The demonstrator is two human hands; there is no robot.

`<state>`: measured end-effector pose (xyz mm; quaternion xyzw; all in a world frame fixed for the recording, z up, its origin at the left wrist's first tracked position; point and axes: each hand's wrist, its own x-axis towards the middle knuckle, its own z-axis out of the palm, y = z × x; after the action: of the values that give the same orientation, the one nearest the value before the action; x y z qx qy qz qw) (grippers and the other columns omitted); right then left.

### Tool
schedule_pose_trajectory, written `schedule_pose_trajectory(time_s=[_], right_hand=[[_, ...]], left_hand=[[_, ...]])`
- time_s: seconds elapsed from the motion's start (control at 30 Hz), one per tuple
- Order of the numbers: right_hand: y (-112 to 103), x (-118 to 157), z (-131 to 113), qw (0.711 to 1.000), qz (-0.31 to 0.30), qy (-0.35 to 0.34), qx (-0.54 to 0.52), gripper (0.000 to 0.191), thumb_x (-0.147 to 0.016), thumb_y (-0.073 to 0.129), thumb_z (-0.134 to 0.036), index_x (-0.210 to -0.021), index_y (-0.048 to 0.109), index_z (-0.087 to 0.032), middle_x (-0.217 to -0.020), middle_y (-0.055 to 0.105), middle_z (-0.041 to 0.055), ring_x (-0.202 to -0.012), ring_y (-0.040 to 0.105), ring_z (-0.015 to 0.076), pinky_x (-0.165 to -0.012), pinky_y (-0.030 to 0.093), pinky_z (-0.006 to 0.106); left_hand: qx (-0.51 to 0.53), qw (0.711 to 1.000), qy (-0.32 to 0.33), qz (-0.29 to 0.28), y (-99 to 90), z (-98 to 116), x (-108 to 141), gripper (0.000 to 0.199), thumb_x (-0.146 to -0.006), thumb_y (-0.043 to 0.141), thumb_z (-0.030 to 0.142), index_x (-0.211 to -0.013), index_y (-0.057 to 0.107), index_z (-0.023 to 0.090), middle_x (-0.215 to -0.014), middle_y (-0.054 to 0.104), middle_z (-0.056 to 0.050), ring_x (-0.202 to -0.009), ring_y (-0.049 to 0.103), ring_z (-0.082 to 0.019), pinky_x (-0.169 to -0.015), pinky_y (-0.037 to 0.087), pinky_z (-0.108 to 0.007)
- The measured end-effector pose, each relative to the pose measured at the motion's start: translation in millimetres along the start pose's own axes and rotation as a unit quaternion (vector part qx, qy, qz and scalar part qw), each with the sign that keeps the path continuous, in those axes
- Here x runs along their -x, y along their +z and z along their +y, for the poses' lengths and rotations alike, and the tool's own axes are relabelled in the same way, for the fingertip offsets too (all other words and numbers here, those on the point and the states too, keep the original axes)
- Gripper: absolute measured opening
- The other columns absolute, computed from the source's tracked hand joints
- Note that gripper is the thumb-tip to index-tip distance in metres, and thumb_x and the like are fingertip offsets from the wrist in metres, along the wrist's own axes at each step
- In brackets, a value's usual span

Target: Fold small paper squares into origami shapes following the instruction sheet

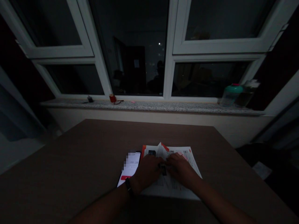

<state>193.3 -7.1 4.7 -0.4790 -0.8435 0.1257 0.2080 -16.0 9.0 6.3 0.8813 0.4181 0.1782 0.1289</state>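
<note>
A printed paper [191, 155] with red edges, perhaps a sheet or a booklet, lies on the brown table in front of me. One part of it is bent up into a pointed fold at its far edge. My left hand [149, 168] is closed on the paper near its middle, with a dark band round the wrist. Close beside it my right hand [178, 166] is also closed on the paper, fingers bent towards the left hand. The fingertips are dark and partly hidden. Left of the paper, next to my left hand, lies a phone [129, 166] with its screen lit.
The table [81, 155] reaches to a wall under the window. On the stone sill [149, 105] stand a small red container [112, 98], a small dark object [90, 99] and a green-topped plastic jug [232, 95]. A dim dark shape lies beyond the table's right edge.
</note>
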Motion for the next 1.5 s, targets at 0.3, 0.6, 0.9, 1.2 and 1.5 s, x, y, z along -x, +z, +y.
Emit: schedule_pose_trajectory(time_s=[0.3,0.6,0.9,1.2,1.5], right_hand=[[3,2,5,1.000,-0.012,-0.020,-0.014,0.019,-0.081,0.069,-0.020,-0.099,0.067,-0.023,-0.102,0.063,0.0036,-0.101,0.055,0.0229,-0.088,0.041,0.036],[0,5,7,0.999,-0.015,-0.030,-0.036,0.022,-0.083,0.068,-0.022,-0.105,0.067,-0.023,-0.108,0.064,0.0056,-0.105,0.055,0.0250,-0.092,0.042,0.039],[0,6,7,0.998,-0.016,-0.038,-0.047,0.029,-0.081,0.069,-0.019,-0.109,0.067,-0.023,-0.109,0.064,0.0056,-0.105,0.054,0.0251,-0.092,0.043,0.038],[6,-4,21,0.998,-0.004,-0.051,-0.023,0.023,-0.095,0.054,-0.016,-0.105,0.072,-0.026,-0.105,0.069,0.0045,-0.100,0.057,0.0226,-0.090,0.041,0.038],[12,-11,31,0.996,0.011,-0.066,-0.053,0.034,-0.093,0.051,-0.010,-0.100,0.077,-0.030,-0.102,0.070,0.0041,-0.101,0.059,0.0217,-0.089,0.043,0.037]], left_hand=[[0.042,0.999,-0.028,-0.014,-5.0,-6,-11,0.024,-0.095,0.049,0.009,-0.100,0.069,0.021,-0.099,0.072,-0.001,-0.093,0.064,-0.019,-0.084,0.045,-0.030],[0.020,1.000,0.008,-0.009,-1.8,-10,-6,0.019,-0.088,0.060,0.012,-0.103,0.066,0.022,-0.103,0.069,-0.002,-0.096,0.062,-0.021,-0.084,0.044,-0.032],[0.040,0.998,0.056,-0.016,-12.3,2,3,0.047,-0.079,0.078,0.036,-0.121,0.060,0.024,-0.124,0.064,-0.003,-0.116,0.055,-0.026,-0.101,0.038,-0.039],[0.049,0.999,0.018,-0.006,-6.1,-5,-9,0.025,-0.094,0.051,0.009,-0.107,0.068,0.023,-0.108,0.070,-0.001,-0.101,0.062,-0.019,-0.092,0.045,-0.033],[0.044,0.998,0.050,-0.005,-0.8,-16,-12,0.034,-0.094,0.043,0.004,-0.105,0.070,0.022,-0.105,0.071,-0.001,-0.097,0.062,-0.018,-0.090,0.046,-0.030]])
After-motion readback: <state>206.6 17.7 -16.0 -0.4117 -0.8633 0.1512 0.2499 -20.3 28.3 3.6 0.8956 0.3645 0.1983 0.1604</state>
